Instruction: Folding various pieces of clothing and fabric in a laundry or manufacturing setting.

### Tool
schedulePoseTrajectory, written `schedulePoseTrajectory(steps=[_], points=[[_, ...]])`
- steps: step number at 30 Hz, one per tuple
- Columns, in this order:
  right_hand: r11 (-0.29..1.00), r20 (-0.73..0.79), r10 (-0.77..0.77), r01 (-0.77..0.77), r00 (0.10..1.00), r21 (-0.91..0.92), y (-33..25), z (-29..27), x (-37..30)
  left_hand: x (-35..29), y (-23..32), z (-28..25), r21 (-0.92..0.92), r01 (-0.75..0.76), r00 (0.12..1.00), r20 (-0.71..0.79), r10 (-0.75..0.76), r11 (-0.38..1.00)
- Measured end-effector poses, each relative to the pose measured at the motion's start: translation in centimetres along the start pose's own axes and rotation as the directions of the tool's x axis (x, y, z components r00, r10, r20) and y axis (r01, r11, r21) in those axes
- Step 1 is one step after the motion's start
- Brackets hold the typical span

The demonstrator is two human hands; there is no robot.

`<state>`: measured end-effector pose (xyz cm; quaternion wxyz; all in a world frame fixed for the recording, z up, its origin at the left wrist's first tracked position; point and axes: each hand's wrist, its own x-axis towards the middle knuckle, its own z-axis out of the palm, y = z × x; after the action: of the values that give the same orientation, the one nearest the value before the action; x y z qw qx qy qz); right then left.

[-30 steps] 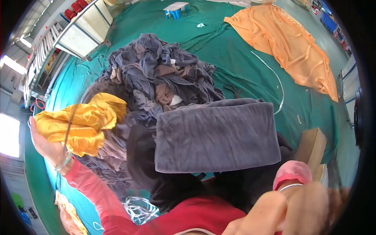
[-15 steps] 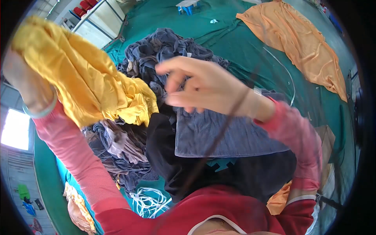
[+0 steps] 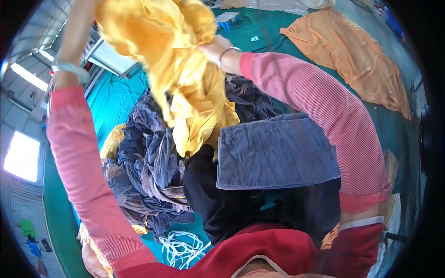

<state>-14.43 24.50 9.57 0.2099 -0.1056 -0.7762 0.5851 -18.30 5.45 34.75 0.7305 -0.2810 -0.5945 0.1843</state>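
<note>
A shiny yellow satin cloth (image 3: 194, 78) hangs in folds, raised at the upper middle, its lower end reaching down by my dark-clad knee. My right hand (image 3: 216, 49) is closed on the right edge of the cloth, its fingertips hidden in the folds. My left hand (image 3: 82, 23), smeared by motion, is at the top left, raised high at the cloth's left edge; its fingers are cut off or covered, while the cloth hangs from it. A folded grey-blue towel (image 3: 278, 153) lies across my lap below my right forearm.
Crumpled dark grey-blue cloths (image 3: 148, 143) are heaped to the left of my legs. White cord (image 3: 183, 248) lies coiled near my left side. An orange cloth (image 3: 352, 60) is spread at the far right on a green ground sheet (image 3: 259, 30). A small blue-legged stool (image 3: 226, 19) stands farther off.
My right hand has moved from above the towel to grip the yellow cloth. My left hand has risen, and the cloth has shifted right and up.
</note>
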Motion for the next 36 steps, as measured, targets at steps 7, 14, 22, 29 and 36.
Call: schedulePoseTrajectory(steps=[7,14,22,29,36], points=[[0.867,-0.155,0.142,-0.047,0.978,0.496,-5.1,-6.3,7.2,-23.2,11.7,-1.7,-0.447,0.832,0.219,0.809,0.545,0.329],[0.962,0.025,0.098,-0.101,0.995,0.253,-12.5,-16.1,11.6,-24.6,22.4,-3.2,-0.367,0.916,0.287,0.881,0.377,0.161],[0.829,0.043,-0.377,0.317,0.925,0.461,-11.1,-20.5,9.8,-20.1,2.5,6.7,-0.346,0.652,0.726,0.541,-0.425,0.675],[-0.086,0.314,-0.735,0.377,0.601,-0.922,-14.0,-20.9,10.8,-6.1,-5.1,5.5,-0.649,0.57,0.808,0.328,-0.49,0.505],[0.52,0.442,-0.565,0.716,0.697,-0.466,-17.6,-7.8,-1.9,-4.8,-3.8,2.8,-0.739,0.614,0.756,0.449,-0.477,0.277]])
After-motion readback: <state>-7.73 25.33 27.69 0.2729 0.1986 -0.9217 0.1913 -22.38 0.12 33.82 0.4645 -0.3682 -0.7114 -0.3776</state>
